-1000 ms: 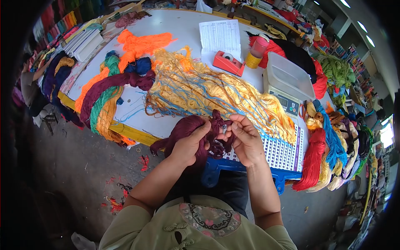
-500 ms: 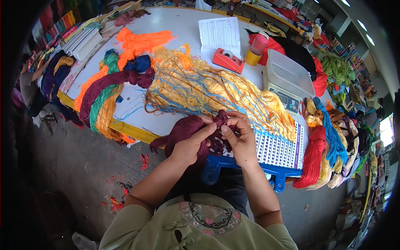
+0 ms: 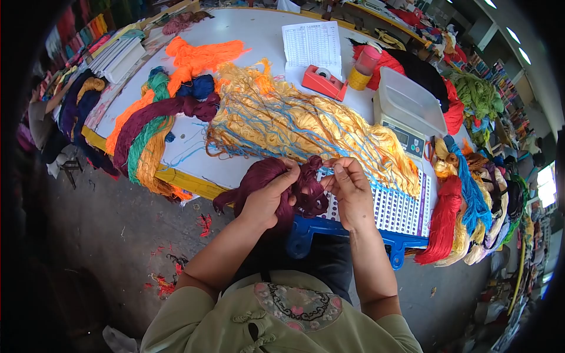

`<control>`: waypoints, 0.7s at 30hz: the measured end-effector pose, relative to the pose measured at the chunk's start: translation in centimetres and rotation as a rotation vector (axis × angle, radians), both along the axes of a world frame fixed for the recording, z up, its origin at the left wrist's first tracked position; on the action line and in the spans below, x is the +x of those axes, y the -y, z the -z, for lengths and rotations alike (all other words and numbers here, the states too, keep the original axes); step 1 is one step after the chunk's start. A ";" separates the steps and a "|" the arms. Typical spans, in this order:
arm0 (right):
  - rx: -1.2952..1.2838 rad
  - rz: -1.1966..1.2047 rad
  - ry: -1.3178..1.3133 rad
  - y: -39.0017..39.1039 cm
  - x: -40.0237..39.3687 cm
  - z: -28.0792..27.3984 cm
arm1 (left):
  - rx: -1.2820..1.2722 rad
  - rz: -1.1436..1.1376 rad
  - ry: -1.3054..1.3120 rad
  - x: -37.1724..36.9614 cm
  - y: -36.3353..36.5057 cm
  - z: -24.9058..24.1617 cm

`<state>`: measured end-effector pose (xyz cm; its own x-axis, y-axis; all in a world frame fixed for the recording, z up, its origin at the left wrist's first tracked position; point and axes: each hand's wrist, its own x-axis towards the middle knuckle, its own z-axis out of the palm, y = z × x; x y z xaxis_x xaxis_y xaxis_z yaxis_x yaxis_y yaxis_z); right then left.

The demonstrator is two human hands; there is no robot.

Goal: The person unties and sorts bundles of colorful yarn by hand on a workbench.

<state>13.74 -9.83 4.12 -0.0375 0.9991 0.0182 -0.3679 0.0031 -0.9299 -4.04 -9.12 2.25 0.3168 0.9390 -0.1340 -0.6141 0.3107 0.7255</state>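
A bundle of dark maroon thread [image 3: 259, 182] hangs at the table's front edge, its loose curls to the right. My left hand [image 3: 269, 197] is wrapped round this bundle, thumb on top. Just right of the curls, my right hand [image 3: 349, 187] has its thumb and fingertips pinched together; what they hold, if anything, is too small to make out. Beyond both hands lies a wide spread of yellow thread [image 3: 306, 126] with blue and brown strands. Below my right hand is a white board with rows of holes [image 3: 388, 212], beside a blue bracket [image 3: 301, 235].
A red tape dispenser [image 3: 325, 82], a printed sheet [image 3: 312, 45] and a clear plastic tub [image 3: 410, 100] on a scale stand behind the yellow thread. Coloured skeins [image 3: 147, 126] drape over the left edge, red thread [image 3: 441, 220] over the right. Another person [image 3: 40, 120] is at far left.
My right hand has moved right, away from my left hand and the maroon curls. More of the curls now shows between the hands. My left hand still holds the bundle.
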 end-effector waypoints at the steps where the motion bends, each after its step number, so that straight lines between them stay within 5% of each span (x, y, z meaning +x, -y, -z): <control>1: -0.007 -0.009 -0.007 0.0 0.0 0.1 | -0.008 -0.018 -0.003 0.1 0.1 -0.2; 6: 0.044 -0.081 0.125 0.9 -1.1 -0.3 | 0.047 -0.115 -0.029 0.5 0.2 -0.1; 9: 0.382 0.121 0.485 0.1 -1.6 2.0 | 0.067 -0.127 -0.018 0.5 0.2 0.3; 13: 0.422 0.176 0.623 -0.2 -1.5 2.0 | 0.107 -0.130 -0.037 0.5 0.2 0.4; 20: 0.515 0.309 0.769 -0.8 0.0 0.6 | 0.023 -0.057 -0.020 -0.3 0.0 -0.1; 21: 0.423 0.287 0.609 -0.8 -0.2 0.7 | 0.025 -0.028 -0.013 -0.4 -0.1 0.0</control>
<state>13.50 -9.05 3.43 0.0952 0.8844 0.4570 0.2733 0.4182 -0.8662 -4.41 -9.06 2.25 0.2883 0.9507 -0.1142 -0.6126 0.2748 0.7411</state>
